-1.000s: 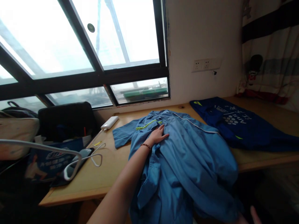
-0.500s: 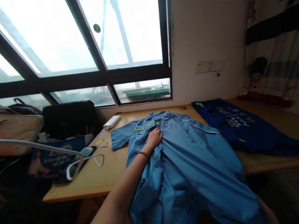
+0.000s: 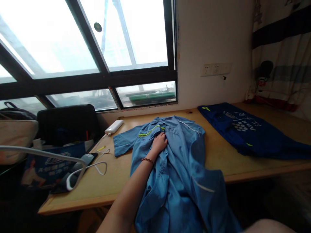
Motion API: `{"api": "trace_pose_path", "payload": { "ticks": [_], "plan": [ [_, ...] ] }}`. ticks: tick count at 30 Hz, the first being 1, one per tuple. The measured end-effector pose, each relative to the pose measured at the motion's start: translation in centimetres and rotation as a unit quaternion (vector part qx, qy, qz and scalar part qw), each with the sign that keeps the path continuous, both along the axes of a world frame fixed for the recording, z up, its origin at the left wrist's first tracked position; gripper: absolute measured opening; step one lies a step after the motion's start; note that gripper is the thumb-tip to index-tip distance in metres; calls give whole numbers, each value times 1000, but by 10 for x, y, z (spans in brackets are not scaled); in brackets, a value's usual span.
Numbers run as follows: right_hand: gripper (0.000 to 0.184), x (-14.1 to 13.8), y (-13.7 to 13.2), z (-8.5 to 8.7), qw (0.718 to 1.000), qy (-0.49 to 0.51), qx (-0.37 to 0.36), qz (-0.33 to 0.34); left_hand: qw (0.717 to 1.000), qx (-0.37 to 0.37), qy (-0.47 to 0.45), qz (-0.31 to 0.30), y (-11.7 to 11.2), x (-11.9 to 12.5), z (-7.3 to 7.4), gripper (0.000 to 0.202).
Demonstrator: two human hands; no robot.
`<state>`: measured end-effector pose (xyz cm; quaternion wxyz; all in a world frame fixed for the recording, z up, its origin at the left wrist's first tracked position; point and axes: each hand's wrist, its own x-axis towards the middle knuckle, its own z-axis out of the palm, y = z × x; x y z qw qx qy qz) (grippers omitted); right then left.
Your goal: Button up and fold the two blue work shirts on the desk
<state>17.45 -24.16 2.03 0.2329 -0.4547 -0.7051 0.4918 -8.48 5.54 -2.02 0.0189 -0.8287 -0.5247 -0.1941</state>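
Note:
A light blue short-sleeved shirt (image 3: 178, 152) with yellow-green and white trim lies partly over the wooden table, its lower part hanging past the front edge. My left hand (image 3: 159, 142) rests on the shirt's chest near the pocket, fingers bent together on the cloth at the front opening. A beaded bracelet (image 3: 147, 160) circles that wrist. On the right, the sleeve side of the shirt is folded inward and hangs toward me. At the bottom right edge, a blurred bit of skin shows, seemingly my right hand or arm (image 3: 267, 227); its fingers are hidden.
A dark blue printed garment (image 3: 252, 131) lies on the table (image 3: 107, 189) at right. At left are a white power bank (image 3: 114, 127), a cable (image 3: 106, 165) and a phone (image 3: 89, 158). A black chair (image 3: 69, 124) and bags stand beyond. Wall and window border the back.
The right side of the shirt, spread wide before, has swung inward and down to the left, baring table. The skin at lower right shifted slightly left. My left hand stays on the chest.

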Motion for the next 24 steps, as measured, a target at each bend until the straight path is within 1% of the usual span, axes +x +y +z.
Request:
{"api": "trace_pose_path", "payload": {
  "ticks": [1, 2, 3, 4, 5, 6, 7, 8, 9, 11, 12, 15, 16, 17, 18, 19, 20, 21, 22, 23, 24],
  "plan": [
    [14, 2, 9, 2, 999, -1, -16, 34, 1000, -3, 0, 0, 0, 0, 1, 29],
    [18, 7, 22, 3, 998, -4, -30, 57, 1000, -5, -1, 0, -1, 0, 1, 29],
    [27, 13, 37, 3, 997, -11, -41, 62, 1000, -5, -1, 1, -1, 1, 1, 29],
    [37, 20, 55, 2, 999, -21, -37, -12, 1000, -4, -1, 1, -1, 1, 1, 29],
    [46, 26, 73, -2, 992, -30, -16, -121, 1000, -3, 0, 2, -1, 1, 1, 29],
    [52, 31, 93, -7, 973, -48, 11, -227, 1000, -3, 2, 2, -1, 1, 1, 30],
    [59, 34, 112, -13, 946, -77, 39, -313, 1000, -2, 4, 3, 0, 1, 0, 30],
    [66, 34, 130, -20, 925, -106, 54, -360, 1000, -2, 6, 2, 1, 1, -1, 30],
    [73, 32, 148, -27, 909, -135, 66, -389, 1000, -1, 8, 1, 2, 1, -2, 31],
    [83, 23, 181, -36, 884, -184, 88, -420, 1000, -3, 10, -2, 4, 0, -4, 33],
    [85, 17, 198, -38, 870, -200, 96, -439, 1000, -6, 11, -6, 5, 0, -4, 34],
    [79, 6, 245, -35, 831, -224, 88, -501, 1000, -10, 5, -17, 1, 1, 1, 41],
    [76, 5, 259, -33, 825, -234, 87, -507, 1000, -3, -2, -26, -3, 1, 6, 44],
    [68, 7, 272, -30, 823, -240, 92, -507, 999, 10, -8, -42, -8, 2, 11, 47],
    [57, 11, 283, -27, 824, -241, 99, -503, 997, 24, -10, -71, -13, 3, 17, 48],
    [44, 17, 293, -23, 825, -237, 109, -501, 993, 34, -6, -111, -19, 4, 24, 49],
    [33, 24, 301, -18, 825, -229, 118, -503, 986, 36, 4, -161, -25, 5, 29, 49],
    [26, 31, 308, -10, 822, -223, 123, -510, 977, 26, 19, -212, -30, 7, 34, 49],
    [25, 36, 314, -1, 812, -216, 133, -526, 967, 9, 32, -254, -33, 9, 38, 49],
    [27, 39, 319, 10, 797, -205, 151, -549, 958, -13, 42, -282, -35, 10, 40, 49],
    [29, 38, 322, 24, 781, -188, 176, -569, 954, -31, 44, -293, -35, 12, 40, 50]
  ]
}}
